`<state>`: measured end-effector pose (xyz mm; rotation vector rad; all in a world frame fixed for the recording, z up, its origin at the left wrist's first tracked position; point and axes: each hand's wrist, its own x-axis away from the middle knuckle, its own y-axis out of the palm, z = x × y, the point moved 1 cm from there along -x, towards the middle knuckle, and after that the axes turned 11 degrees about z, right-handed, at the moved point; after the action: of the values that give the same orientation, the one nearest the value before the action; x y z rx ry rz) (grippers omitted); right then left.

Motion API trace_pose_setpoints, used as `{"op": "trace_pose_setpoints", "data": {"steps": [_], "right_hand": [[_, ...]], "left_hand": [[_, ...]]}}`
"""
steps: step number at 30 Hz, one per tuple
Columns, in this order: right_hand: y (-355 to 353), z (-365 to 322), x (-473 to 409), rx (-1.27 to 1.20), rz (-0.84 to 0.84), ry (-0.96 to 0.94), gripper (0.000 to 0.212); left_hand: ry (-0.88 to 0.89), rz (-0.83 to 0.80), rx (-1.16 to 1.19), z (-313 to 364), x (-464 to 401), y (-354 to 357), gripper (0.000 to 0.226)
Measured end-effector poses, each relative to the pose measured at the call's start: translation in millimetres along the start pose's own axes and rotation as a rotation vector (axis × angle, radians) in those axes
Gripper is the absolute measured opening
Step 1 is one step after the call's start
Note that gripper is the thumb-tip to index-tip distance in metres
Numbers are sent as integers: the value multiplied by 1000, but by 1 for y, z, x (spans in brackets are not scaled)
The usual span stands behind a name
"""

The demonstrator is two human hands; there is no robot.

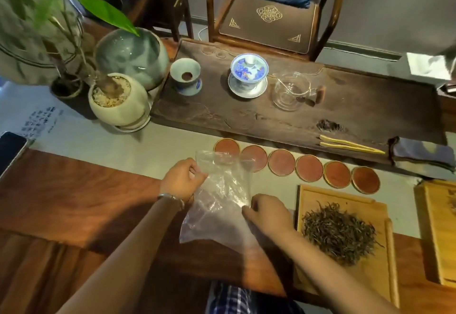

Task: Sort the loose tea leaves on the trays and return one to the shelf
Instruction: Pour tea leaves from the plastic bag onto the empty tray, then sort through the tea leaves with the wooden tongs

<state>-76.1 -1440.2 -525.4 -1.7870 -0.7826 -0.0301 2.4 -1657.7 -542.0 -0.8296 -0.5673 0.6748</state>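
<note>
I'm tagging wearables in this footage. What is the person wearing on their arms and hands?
Both forearms are bare, with no sleeves in view, and neither hand wears a glove. The left hand has a thin silver-coloured bangle round its wrist. The right hand shows no bracelet or watch. I can make out no rings on the fingers.

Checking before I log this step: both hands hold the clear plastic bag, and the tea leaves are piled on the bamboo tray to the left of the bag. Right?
Not quite. In the head view the left hand and right hand do hold the clear plastic bag, but the tea leaves are piled on the bamboo tray to the right of the bag, not the left.
</note>
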Motion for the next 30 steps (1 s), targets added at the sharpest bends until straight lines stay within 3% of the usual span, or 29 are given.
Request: {"op": "trace_pose_setpoints", "data": {"steps": [2, 5, 6, 8, 13, 17, 21, 30], "right_hand": [[-16, 5, -3, -22, 56, -36, 32], [-64, 26, -20, -85, 294, -106, 18], [-83, 38, -28, -54, 383, -133, 14], [-119, 64, -47, 96, 497, -124, 24], [-161, 106, -87, 370, 393, 3, 53], [-154, 116, -98, 507, 255, 1, 47], [-148, 122, -101, 540, 332, -76, 26], [-165, 130, -60, 452, 572, -170, 18]], "left_hand": [[7, 1, -8, 1, -3, 2, 31], [-67, 72, 59, 4, -5, -5, 54], [-58, 119, 64, 6, -5, -7, 56], [2, 206, 59, 13, -4, -11, 51], [152, 175, 104, 49, 14, -6, 36], [239, 71, 148, 76, 24, 9, 30], [302, 3, 186, 97, 30, 19, 26], [378, 19, 211, 123, 61, 24, 23]]}}
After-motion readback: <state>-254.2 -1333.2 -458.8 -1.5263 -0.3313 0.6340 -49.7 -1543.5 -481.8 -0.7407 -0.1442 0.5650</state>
